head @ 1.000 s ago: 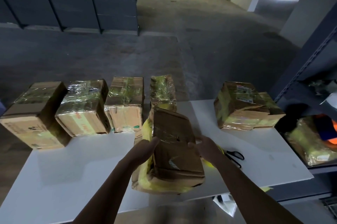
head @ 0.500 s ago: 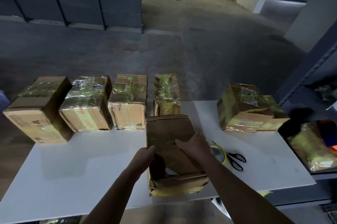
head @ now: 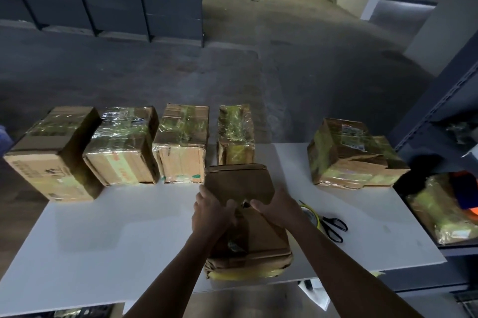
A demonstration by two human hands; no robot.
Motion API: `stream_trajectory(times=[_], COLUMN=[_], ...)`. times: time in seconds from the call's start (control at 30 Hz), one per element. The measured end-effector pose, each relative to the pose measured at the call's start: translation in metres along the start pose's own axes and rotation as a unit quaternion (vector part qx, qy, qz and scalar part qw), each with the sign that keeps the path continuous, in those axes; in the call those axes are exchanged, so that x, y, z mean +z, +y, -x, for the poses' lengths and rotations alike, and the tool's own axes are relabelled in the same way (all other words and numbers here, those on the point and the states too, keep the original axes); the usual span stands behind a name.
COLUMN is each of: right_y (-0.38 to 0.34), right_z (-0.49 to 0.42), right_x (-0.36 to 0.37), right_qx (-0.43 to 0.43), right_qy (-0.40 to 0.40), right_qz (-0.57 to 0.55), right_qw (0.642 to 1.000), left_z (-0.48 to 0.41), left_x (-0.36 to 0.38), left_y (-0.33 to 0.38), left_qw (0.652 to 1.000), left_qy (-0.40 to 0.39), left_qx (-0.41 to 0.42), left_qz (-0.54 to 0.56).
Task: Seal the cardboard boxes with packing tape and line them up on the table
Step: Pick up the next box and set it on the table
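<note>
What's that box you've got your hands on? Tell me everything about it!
The box is brown cardboard, creased and worn, with rounded far corners. Yellow tape shows along its near bottom edge. It lies flat on the white table, near the front edge, with its long side pointing away. The left hand and right hand rest on its top near the middle.

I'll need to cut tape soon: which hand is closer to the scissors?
Right. The right hand rests on the box just left of the scissors, with the tape roll between them; the left hand is on the box too, farther left.
</note>
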State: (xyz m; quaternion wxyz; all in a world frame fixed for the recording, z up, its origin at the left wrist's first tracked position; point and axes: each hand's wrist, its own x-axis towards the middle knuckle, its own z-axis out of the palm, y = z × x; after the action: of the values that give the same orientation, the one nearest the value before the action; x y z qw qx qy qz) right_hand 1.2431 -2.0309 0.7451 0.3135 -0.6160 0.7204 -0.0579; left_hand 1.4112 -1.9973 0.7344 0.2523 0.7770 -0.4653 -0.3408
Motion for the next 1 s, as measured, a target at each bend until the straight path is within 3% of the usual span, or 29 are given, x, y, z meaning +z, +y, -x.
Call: stream_trajectory(times=[0.23, 0.63, 0.7, 0.83, 0.9, 1.0], right_y=[0.015, 0.036, 0.046, 0.072, 0.091, 0.131], right_z=[0.005, -0.008, -0.009, -0.018, -0.025, -0.036], right_x=[0.002, -0.001, -0.006, -0.01, -0.009, -0.008], right_qx=[-0.022, -0.069, -0.068, -0.027, -0.018, -0.036], right_qy=[0.014, -0.019, -0.051, -0.07, -0.042, 0.012], right_qz=[-0.063, -0.1, -0.158, -0.235, -0.204, -0.039], right_qw=[0.998, 0.992, 0.984, 0.969, 0.978, 0.999], left_z=[-0.003, -0.01, -0.004, 0.01, 0.023, 0.034], left_x=[0.011, 0.01, 0.015, 0.041, 0.056, 0.076], left_y=[0.012, 0.009, 0.011, 0.015, 0.029, 0.051], left_qw=[0.99, 0.997, 0.985, 0.907, 0.9, 0.906], left_qy=[0.026, 0.013, 0.057, 0.171, 0.157, 0.128], left_qx=[0.006, 0.006, 0.072, 0.335, 0.366, 0.375], left_qz=[-0.141, -0.082, -0.143, -0.189, -0.175, -0.148])
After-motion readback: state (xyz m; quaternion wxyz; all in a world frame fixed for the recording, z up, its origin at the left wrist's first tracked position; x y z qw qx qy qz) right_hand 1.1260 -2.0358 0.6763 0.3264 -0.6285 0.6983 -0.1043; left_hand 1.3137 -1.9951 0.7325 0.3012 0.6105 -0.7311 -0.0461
